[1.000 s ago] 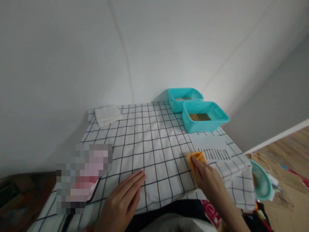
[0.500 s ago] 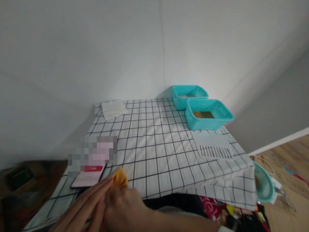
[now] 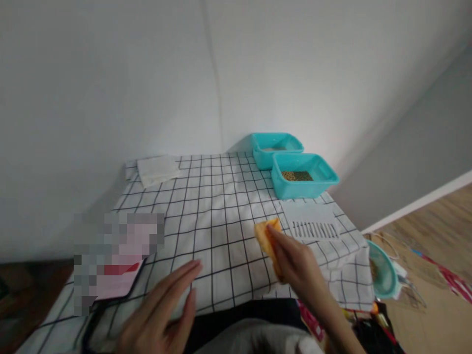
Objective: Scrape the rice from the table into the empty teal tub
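My right hand (image 3: 297, 258) pinches a crumpled yellow-orange cloth (image 3: 263, 237) above the right half of the checked tablecloth (image 3: 217, 223). The cloth hangs partly below the fingers. Near the front edge of the table, my left hand (image 3: 160, 307) holds nothing; its fingers are stretched out and its thumb stands apart. To the left of that hand lies a phone (image 3: 120, 282) with a pinkish screen, partly blurred out. A pale slotted plastic sheet (image 3: 313, 221) lies just beyond and to the right of the cloth.
Two turquoise tubs stand at the back right; the front tub (image 3: 285, 189) contains small grains, and the rear tub (image 3: 262, 158) is partly hidden behind it. A folded white cloth (image 3: 157, 169) lies at the back left. A green basin (image 3: 387, 278) is on the floor at right.
My right hand has moved away from my left, to the right and farther over the table, carrying the yellow-orange cloth. My left hand now shows its thumb apart. The view has shifted slightly right.
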Tool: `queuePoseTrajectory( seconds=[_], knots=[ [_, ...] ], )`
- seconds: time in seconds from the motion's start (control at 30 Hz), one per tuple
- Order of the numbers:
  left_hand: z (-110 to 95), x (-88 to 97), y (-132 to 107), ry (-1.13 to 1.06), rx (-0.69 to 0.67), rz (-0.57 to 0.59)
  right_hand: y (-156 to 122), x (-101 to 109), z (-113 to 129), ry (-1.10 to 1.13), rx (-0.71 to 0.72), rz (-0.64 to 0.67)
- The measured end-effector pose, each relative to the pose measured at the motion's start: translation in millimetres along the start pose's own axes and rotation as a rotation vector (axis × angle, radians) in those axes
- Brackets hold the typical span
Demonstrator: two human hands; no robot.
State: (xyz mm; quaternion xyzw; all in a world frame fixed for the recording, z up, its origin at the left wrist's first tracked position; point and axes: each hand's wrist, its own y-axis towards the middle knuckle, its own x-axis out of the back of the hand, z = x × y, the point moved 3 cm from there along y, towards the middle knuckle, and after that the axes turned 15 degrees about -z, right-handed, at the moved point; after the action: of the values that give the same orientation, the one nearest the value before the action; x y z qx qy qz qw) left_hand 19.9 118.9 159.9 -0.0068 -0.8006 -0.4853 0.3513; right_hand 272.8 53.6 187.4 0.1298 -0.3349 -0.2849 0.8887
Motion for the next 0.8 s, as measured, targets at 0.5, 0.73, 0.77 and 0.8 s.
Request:
queuePoseTrajectory(
  seconds=[0.5, 0.73, 0.77, 0.8],
  knots=[
    [-151.5, -182.3, 71.3, -0.187, -0.292, 0.408, -36.7, 116.3, -128.9, -0.423, -0.253, -0.461],
    [-148.7, -215.6, 80.4, -0.054, -0.270, 0.389, -30.5, 122.5, -145.8, -0.398, -0.269, -0.445],
    [-149.4, -218.2, 84.0, -0.046, -0.283, 0.388, -31.6, 123.1, -148.6, -0.396, -0.267, -0.445],
    [-150.5, -220.3, 88.1, -0.042, -0.300, 0.387, -32.9, 124.3, -151.6, -0.395, -0.265, -0.448]
  ],
)
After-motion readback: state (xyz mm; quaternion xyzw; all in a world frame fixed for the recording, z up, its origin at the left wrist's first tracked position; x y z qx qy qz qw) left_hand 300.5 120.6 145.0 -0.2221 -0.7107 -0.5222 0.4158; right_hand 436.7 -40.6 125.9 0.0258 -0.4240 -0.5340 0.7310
